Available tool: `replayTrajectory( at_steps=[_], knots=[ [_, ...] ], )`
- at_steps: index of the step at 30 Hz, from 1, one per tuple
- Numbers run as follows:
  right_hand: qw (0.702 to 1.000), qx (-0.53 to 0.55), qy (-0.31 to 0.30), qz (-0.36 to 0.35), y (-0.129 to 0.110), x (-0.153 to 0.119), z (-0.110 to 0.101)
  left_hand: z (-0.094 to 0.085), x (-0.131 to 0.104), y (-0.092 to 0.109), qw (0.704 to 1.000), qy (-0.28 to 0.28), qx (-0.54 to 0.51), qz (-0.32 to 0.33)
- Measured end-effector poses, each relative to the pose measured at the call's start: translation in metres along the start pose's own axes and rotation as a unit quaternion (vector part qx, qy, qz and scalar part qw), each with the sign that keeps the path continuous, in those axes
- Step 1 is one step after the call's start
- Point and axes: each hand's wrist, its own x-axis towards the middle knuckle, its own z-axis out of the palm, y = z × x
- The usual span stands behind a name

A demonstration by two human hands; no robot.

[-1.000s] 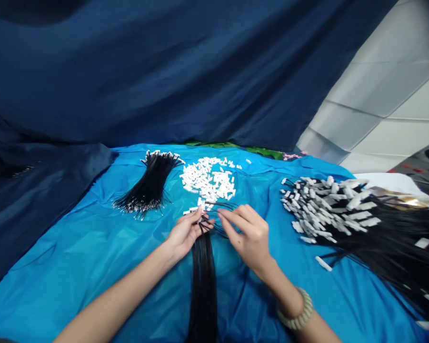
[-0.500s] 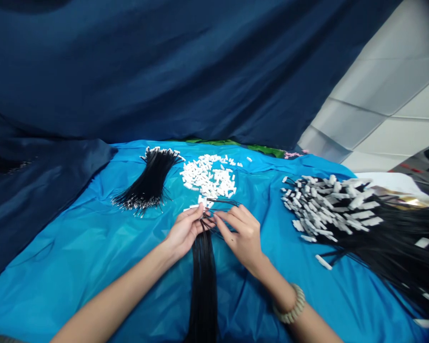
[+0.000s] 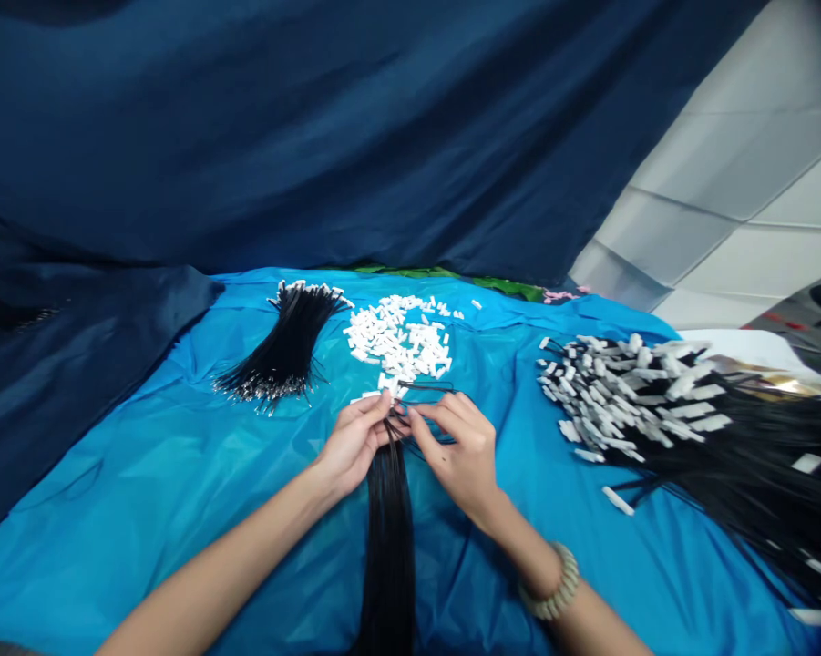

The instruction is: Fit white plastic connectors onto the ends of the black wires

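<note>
The left hand (image 3: pixel 351 444) and right hand (image 3: pixel 459 448) meet fingertip to fingertip at the far end of a black wire bundle (image 3: pixel 389 519), both pinched narrow on its wire ends, the left also on a small white connector (image 3: pixel 384 398); the bundle runs toward the near edge between the forearms; no containers show, everything lies loose on the blue sheet (image 3: pixel 143 474) over the bench: a heap of white connectors (image 3: pixel 400 342) just beyond the hands, a second black wire bunch (image 3: pixel 287 351) far left, a pile of connector-tipped wires (image 3: pixel 662 410) right, cut off at the edge; dark blue cloth (image 3: pixel 314 137) hangs behind; what the fingertips grip is too small to make out
</note>
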Motion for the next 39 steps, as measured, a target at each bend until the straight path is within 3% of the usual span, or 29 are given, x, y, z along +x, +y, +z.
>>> replayTrajectory(
  at_steps=[14,20,23,27,33,39],
  knots=[
    [1.000,0.007,0.002,-0.007,-0.002,-0.003,0.007,0.002,0.000,-0.005,0.999,0.010,-0.052,-0.010],
    [1.000,0.009,-0.028,-0.004,0.002,-0.001,0.003,0.000,0.004,-0.005,0.999,0.025,-0.047,-0.004],
    [0.994,0.002,-0.086,-0.070,0.004,-0.001,-0.006,-0.003,0.007,-0.004,0.999,0.036,-0.038,0.000],
    [0.965,-0.034,-0.173,-0.196,0.008,-0.004,-0.015,-0.008,0.009,-0.001,0.999,0.030,-0.029,0.003],
    [0.952,-0.055,-0.122,-0.274,0.013,-0.007,-0.008,-0.006,0.010,0.001,0.998,0.042,-0.041,-0.011],
    [0.937,-0.060,-0.122,-0.321,0.014,-0.008,-0.004,-0.007,0.009,0.000,0.999,0.032,-0.038,-0.015]
  ],
)
